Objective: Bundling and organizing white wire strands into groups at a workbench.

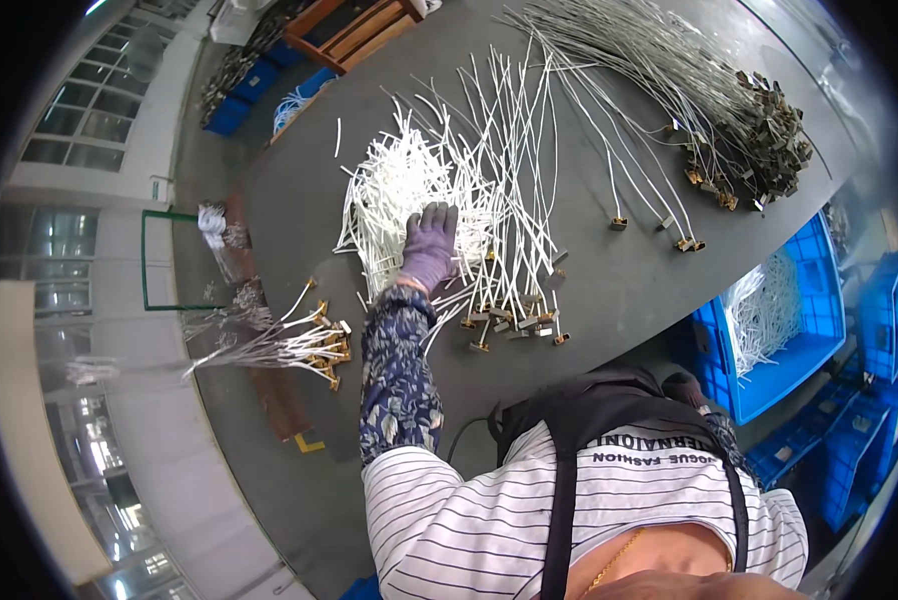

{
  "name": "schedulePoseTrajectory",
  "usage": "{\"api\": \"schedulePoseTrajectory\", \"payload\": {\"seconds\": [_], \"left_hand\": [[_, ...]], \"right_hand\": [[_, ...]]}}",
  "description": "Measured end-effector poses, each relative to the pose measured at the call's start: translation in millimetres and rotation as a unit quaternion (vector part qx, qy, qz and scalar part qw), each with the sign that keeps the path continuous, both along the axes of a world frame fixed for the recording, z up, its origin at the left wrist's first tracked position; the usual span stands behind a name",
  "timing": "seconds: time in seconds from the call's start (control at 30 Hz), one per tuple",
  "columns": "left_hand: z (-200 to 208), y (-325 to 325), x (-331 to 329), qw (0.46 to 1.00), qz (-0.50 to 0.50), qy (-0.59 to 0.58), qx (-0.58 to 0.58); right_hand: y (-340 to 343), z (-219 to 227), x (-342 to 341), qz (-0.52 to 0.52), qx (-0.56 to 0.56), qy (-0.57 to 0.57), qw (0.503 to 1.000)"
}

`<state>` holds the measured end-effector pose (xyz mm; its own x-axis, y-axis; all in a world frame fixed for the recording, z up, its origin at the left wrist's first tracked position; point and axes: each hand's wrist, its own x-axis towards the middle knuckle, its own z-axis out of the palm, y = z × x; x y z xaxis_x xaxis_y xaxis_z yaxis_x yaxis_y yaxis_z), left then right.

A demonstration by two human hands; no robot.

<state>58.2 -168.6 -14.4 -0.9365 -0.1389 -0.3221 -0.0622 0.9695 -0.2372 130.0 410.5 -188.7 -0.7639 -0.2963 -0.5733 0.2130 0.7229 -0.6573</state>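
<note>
Gloved left hand (pixel 432 246) flat on white tubing pile (pixel 397 178), fingers extended; right hand (pixel 684 388) near blue crate (pixel 772 394), grip indiscernible.

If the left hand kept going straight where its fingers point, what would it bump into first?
Most likely more of the pile of white strips, which lies just beyond the left hand. Whether it would push in or skim over the top is hard to judge here.
</note>
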Motion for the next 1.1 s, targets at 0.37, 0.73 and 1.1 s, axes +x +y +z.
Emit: {"api": "schedulePoseTrajectory", "payload": {"seconds": [0.37, 0.73, 1.1], "left_hand": [[-55.9, -42.3, -11.9, 0.995, 0.023, 0.079, -0.058], [20.8, -33.2, 0.0, 0.595, 0.273, 0.387, 0.649], [22.7, -91.3, 33.3, 0.264, 0.512, 0.363, 0.732]], "right_hand": [[-6.3, -48.4, -8.2, -0.032, 0.051, 0.118, 0.991], [-16.3, 33.0, -19.1, -0.183, 0.053, -0.083, 0.978], [-175.2, 206.1, -112.5, -0.152, -0.255, 0.063, 0.953]]}}
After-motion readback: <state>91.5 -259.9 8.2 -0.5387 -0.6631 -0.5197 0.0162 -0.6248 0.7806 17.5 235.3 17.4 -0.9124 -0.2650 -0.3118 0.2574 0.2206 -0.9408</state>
